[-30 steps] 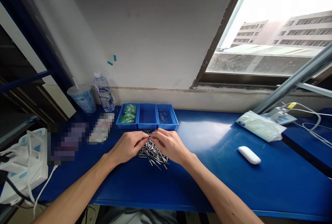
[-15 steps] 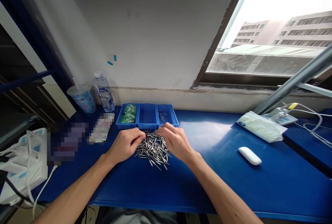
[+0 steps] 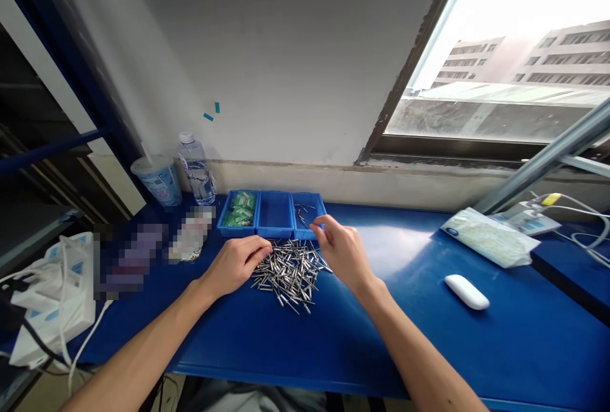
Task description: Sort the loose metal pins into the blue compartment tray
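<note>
Most of the sorting-like handling appears to lie ahead, judging by how the parts are shared out: a broad heap of slim metal pins [image 3: 288,277], rivet-like in look, lies loose on the bench [image 3: 372,348], left of its middle and between the near edge and the row of blue bins set towards the far edge. Only a few thin metal pieces [image 3: 301,213] lie in the right bin [image 3: 305,234], so the share put away there looks small beside what is left in the heap. The left bin [image 3: 237,232] holds green-printed packets [image 3: 242,208], and the middle bin [image 3: 275,233] stands between those two. The left hand [image 3: 236,264] is at the heap's left side, its grip narrow, with thumb and fingertips drawn together over the outermost pins; whether one is pinched there cannot be told. The right hand [image 3: 344,252] is at the near right corner of the right bin, just beyond the heap's right side, fingers curled and fingertips close together; I cannot tell whether they hold a pin. Towards the bench's right edge lie a white rounded case [image 3: 467,292] and a soft packet [image 3: 490,238], both well apart from the heap.
</note>
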Available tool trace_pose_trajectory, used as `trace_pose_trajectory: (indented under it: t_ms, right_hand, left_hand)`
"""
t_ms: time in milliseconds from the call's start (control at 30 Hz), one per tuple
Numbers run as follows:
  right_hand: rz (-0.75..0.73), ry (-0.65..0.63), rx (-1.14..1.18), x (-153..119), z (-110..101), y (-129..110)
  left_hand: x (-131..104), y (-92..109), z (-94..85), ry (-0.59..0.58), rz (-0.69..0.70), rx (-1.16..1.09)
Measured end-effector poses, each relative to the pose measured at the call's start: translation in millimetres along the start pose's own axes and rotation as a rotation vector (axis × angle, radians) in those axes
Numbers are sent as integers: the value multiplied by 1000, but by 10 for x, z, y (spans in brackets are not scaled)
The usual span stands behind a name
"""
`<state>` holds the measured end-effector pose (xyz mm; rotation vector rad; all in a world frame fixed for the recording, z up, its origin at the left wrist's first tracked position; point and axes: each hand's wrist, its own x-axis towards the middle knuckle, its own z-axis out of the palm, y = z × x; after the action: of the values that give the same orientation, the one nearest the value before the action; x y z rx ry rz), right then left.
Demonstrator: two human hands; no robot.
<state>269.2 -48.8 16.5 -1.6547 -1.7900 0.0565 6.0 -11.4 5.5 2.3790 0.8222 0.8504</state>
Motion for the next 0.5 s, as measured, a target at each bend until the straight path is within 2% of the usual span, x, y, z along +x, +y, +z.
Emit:
trace_pose_trajectory:
  t_ms: [100,200,333,500]
  right_hand:
    - [-32,-251,-130,-13,25,-61]
    - [-71,-419,-195,-32,20,-82]
    - [-101,-504,-234,-45,32,-56]
    - [-111,-519,-232,-50,75,-53]
  left_hand:
    - [-1,-10,-12,0,-9,-3]
    - [-4,-12,-17,-2,-15,-16]
    - [-6,-3,-18,-7,-14,-22]
    - [-7,-7,-18,-15,-12,-12]
